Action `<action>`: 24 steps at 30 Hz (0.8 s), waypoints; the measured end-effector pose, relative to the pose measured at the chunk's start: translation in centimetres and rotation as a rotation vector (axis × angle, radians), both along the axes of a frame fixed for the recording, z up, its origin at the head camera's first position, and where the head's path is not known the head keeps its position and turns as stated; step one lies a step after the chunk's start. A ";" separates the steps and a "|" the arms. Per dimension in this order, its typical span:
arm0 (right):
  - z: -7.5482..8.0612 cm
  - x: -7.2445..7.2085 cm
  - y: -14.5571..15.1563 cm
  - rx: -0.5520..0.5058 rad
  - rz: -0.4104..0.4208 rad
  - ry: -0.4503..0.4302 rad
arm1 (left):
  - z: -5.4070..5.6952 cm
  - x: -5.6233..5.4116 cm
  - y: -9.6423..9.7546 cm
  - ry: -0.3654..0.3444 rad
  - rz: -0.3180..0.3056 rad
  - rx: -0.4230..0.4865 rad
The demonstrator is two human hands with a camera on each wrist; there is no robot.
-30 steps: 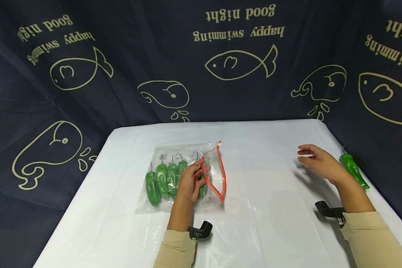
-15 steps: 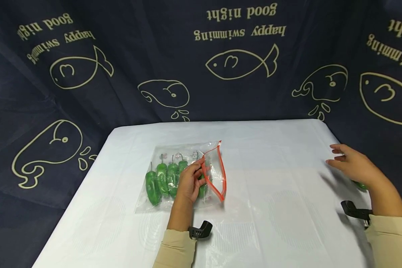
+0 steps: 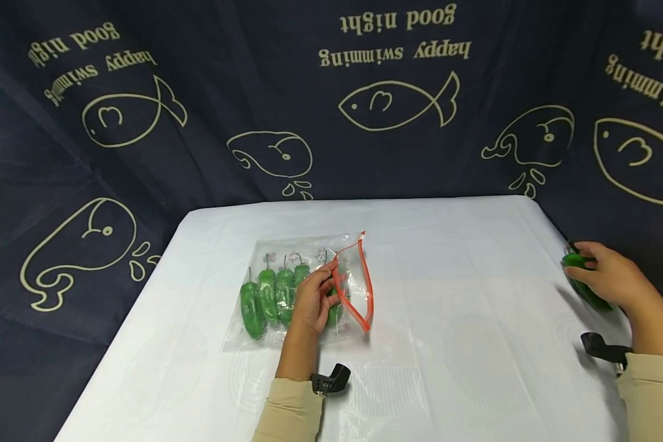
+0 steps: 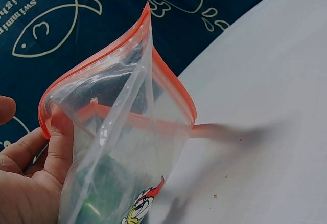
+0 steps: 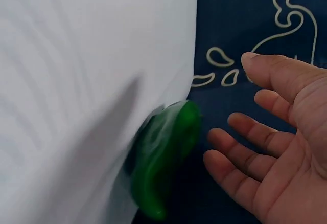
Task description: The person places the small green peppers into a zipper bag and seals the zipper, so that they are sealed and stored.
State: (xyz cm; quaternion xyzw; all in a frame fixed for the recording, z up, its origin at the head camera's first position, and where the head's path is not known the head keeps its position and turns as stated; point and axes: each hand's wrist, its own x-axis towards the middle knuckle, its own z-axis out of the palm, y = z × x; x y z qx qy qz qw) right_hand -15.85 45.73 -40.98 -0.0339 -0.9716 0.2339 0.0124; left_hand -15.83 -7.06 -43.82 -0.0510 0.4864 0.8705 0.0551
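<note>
Nearest, two beige sleeves (image 3: 290,411) rest on the white table (image 3: 447,368). The left hand (image 3: 312,301) pinches the orange zip edge of a clear bag (image 3: 304,288), lifting it so the mouth gapes; several green peppers (image 3: 265,298) lie side by side inside. A cartoon bird is printed on the bag (image 4: 140,206); no words legible there. At the table's right edge, the right hand (image 3: 613,276) hovers with fingers spread and relaxed over a loose pepper (image 3: 582,285); whether it touches cannot be told. Behind, the dark cloth (image 3: 331,153) reads, inverted, "happy swimming" and "good night".
</note>
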 end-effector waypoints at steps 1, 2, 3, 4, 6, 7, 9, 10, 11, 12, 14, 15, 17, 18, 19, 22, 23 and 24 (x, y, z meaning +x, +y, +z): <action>-0.2 0.0 0.2 -0.004 0.000 0.005 | 0.0 0.0 0.0 0.000 -0.002 0.000; -0.4 0.0 0.3 -0.001 -0.003 0.010 | 0.0 0.0 0.0 0.000 -0.003 0.000; -0.5 0.1 0.5 0.001 -0.005 0.009 | 0.0 0.0 0.0 0.000 -0.003 -0.001; -0.7 0.1 0.7 0.003 -0.010 0.008 | 0.0 0.0 0.0 0.000 -0.002 0.000; -1.1 0.0 1.0 0.008 -0.016 0.010 | -0.1 0.0 0.0 -0.001 0.000 -0.001; -1.3 0.0 1.1 0.006 -0.023 0.007 | -0.1 0.0 0.0 -0.002 0.001 -0.001; -1.5 0.0 1.2 0.003 -0.035 0.001 | -0.1 0.0 0.0 -0.001 0.003 -0.003; -1.6 -0.1 1.2 0.002 -0.040 0.003 | -0.1 -0.1 0.0 -0.002 0.004 -0.003; -1.7 -0.1 1.2 0.003 -0.045 0.004 | 0.0 -0.1 0.0 -0.002 0.005 -0.005; -1.7 -0.1 1.2 0.008 -0.051 0.003 | 0.0 -0.1 0.0 -0.003 0.005 -0.005; -1.8 -0.1 1.2 0.030 -0.052 0.004 | 0.0 -0.1 0.0 -0.003 0.005 -0.006; -1.8 -0.1 1.2 0.038 -0.056 0.002 | 0.0 -0.1 0.0 -0.003 0.005 -0.007; -1.9 -0.1 1.2 0.052 -0.058 -0.003 | 0.0 -0.1 0.0 -0.002 0.005 -0.006; -2.0 -0.1 1.3 0.057 -0.058 -0.006 | -0.1 -0.1 0.0 -0.001 0.005 -0.006; -2.0 -0.1 1.3 0.059 -0.057 -0.008 | -0.1 -0.1 0.0 0.000 0.005 -0.007; -2.1 -0.3 1.5 0.056 -0.041 -0.011 | -0.2 -0.1 0.0 0.003 0.006 -0.002; -2.1 -0.4 1.6 0.058 -0.029 -0.010 | -0.2 -0.1 0.0 0.002 0.006 -0.001; -2.1 -0.5 1.6 0.059 -0.016 -0.007 | -0.2 -0.1 0.0 0.002 0.006 0.001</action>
